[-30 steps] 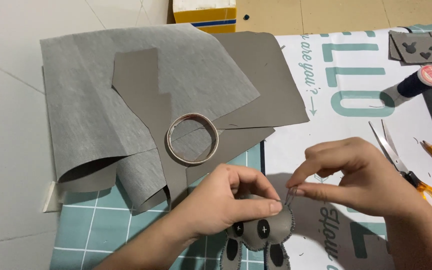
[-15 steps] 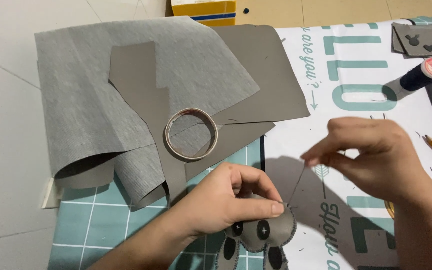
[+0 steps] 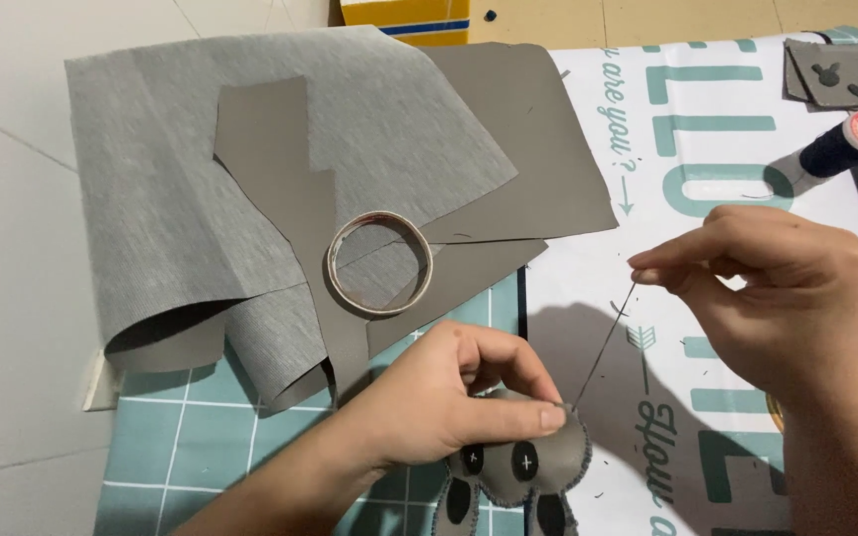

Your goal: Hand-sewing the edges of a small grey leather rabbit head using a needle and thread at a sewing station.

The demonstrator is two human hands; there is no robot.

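Covering most of the pale tabletop [image 3: 12, 248] are a teal gridded cutting mat [image 3: 211, 447] and a white printed sheet [image 3: 687, 199], both lying flat. Near the bottom edge, the left hand [image 3: 449, 397] is curling around a small grey felt toy [image 3: 523, 462] with 2 dark round eyes, its thumb and fingertips pressing on the toy's top edge. Up and to the right, the right hand [image 3: 777, 288] is pinching a dark thread [image 3: 603, 342] between thumb and forefinger, and the thread is running taut down to the toy. Grey fabric sheets [image 3: 250, 179] are lying folded beyond, with a tape ring [image 3: 379, 263] sitting on them. A dark thread spool [image 3: 846, 139] is resting at the far right.
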